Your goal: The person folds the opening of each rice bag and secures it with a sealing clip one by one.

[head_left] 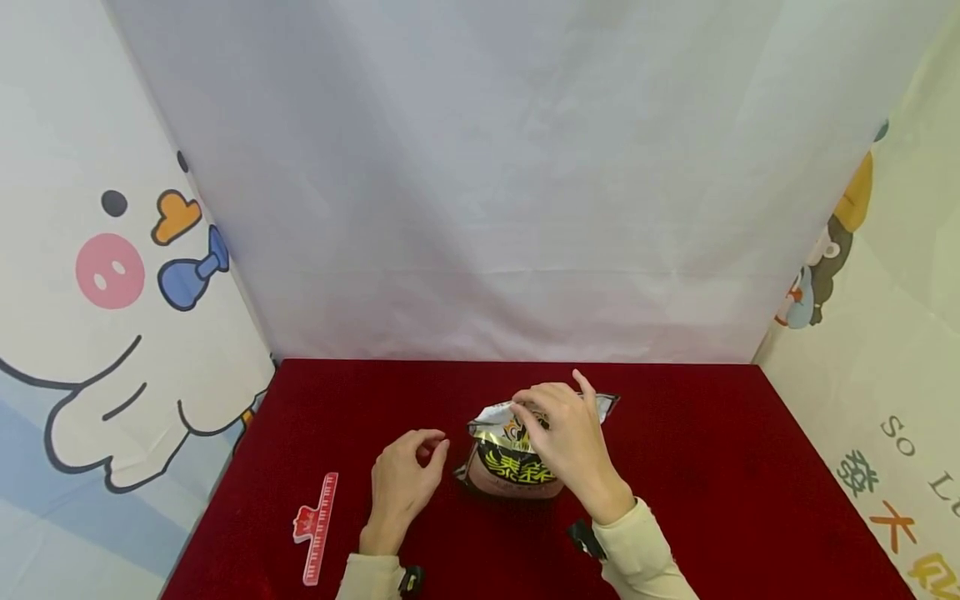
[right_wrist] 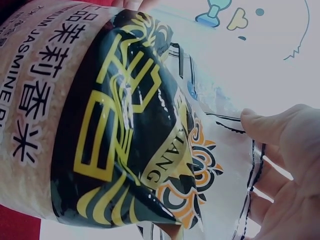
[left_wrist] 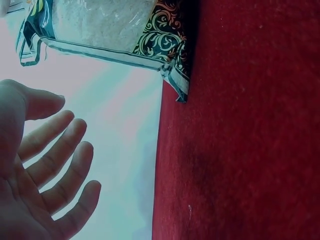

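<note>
A bag of jasmine rice (head_left: 517, 467) stands on the red tabletop, its printed front in black, yellow and clear plastic. My right hand (head_left: 566, 433) is at the bag's top edge. In the right wrist view the thumb (right_wrist: 255, 120) lies against the pale top edge and the other fingers are partly hidden behind it, so the hand pinches it. My left hand (head_left: 408, 479) is left of the bag, apart from it, its fingers loosely bent around nothing. The left wrist view shows these fingers (left_wrist: 70, 170) spread below the bag's corner (left_wrist: 172, 75).
A long red-and-white clip (head_left: 318, 529) with a crown-like handle lies on the table to the left of my left hand. The red table (head_left: 712, 475) is bordered by a pale back curtain (head_left: 510, 208) and cartoon-printed side curtains (head_left: 108, 358).
</note>
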The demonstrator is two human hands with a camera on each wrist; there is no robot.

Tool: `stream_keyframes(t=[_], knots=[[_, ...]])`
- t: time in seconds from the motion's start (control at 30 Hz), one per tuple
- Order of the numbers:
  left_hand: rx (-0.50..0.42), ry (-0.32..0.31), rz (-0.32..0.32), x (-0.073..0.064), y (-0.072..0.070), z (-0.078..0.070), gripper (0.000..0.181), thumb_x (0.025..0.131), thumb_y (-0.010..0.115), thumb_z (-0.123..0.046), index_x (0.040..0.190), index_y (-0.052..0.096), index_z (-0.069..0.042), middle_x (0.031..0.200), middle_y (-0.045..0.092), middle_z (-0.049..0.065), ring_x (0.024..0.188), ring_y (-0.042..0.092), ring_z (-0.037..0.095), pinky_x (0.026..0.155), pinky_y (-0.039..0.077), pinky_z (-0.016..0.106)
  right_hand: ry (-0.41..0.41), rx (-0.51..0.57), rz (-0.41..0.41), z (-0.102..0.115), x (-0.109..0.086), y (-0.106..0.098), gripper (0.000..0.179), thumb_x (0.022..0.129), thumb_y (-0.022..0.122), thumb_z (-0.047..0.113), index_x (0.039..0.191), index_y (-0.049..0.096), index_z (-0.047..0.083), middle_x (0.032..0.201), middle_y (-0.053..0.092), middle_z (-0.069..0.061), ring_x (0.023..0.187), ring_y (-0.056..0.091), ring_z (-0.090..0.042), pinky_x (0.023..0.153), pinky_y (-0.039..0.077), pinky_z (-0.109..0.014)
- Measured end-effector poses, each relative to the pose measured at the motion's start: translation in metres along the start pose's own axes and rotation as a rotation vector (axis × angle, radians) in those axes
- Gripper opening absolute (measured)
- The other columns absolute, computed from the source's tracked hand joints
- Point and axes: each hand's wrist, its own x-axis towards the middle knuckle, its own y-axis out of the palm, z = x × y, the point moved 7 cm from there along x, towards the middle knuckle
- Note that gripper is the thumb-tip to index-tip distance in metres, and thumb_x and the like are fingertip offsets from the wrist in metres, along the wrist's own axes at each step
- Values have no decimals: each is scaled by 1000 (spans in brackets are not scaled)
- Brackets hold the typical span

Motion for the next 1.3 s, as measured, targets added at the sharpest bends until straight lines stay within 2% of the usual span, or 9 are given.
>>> stream_keyframes(t=[0.33,0.9,1.3], knots=[[26,-53,40,-2,1,8,12,95,80,-28,103,83,-21,88,75,-8,76,65,7,67,49,30,4,10,5,0,0,0,8,93,84,15,101,83,15,100,82,0,103,74,-25,124,29,-68],[47,-63,58,-6,-3,17,13,96,79,-28,105,83,-20,90,76,-7,78,67,9,68,51,31,22,15,16,-1,0,1,9,93,83,15,102,83,14,102,82,0,103,74,-25,124,29,-67],[59,-70,44,-8,-6,25,13,96,79,-29,105,83,-21,89,76,-9,75,65,7,66,50,30,25,15,21,-2,0,1,9,93,83,15,102,83,14,101,82,-1,104,74,-25,125,28,-67]])
